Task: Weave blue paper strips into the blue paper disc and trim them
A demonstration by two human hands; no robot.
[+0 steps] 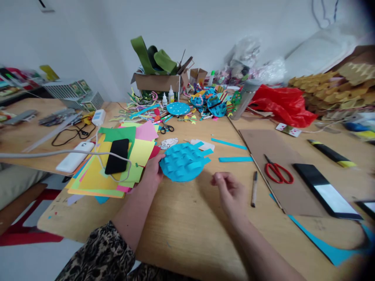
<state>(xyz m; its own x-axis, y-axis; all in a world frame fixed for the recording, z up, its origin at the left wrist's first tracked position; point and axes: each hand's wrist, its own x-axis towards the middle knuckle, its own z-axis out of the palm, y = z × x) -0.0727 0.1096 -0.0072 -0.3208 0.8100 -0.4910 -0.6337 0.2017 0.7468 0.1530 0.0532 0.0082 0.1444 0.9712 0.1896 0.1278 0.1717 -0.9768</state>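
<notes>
My left hand [154, 170] grips the left edge of a round blue paper piece [183, 163], its thumb on the rim. Rows of curled blue strips cover this piece, and a few loose strip ends stick out at its upper right. To the right of it, my right hand [230, 191] is held above the table with its fingers curled and thumb against the index finger; whether something small is between them cannot be made out. Two blue paper strips [236, 159] lie beyond the right hand.
Red scissors [279, 173] rest on brown cardboard [263, 142], with a pen [254, 189] beside it. A black phone [117, 156] lies on coloured paper [88, 177] at left. Behind are glue bottles [171, 95], a metal bottle [244, 100] and a cardboard box [156, 83].
</notes>
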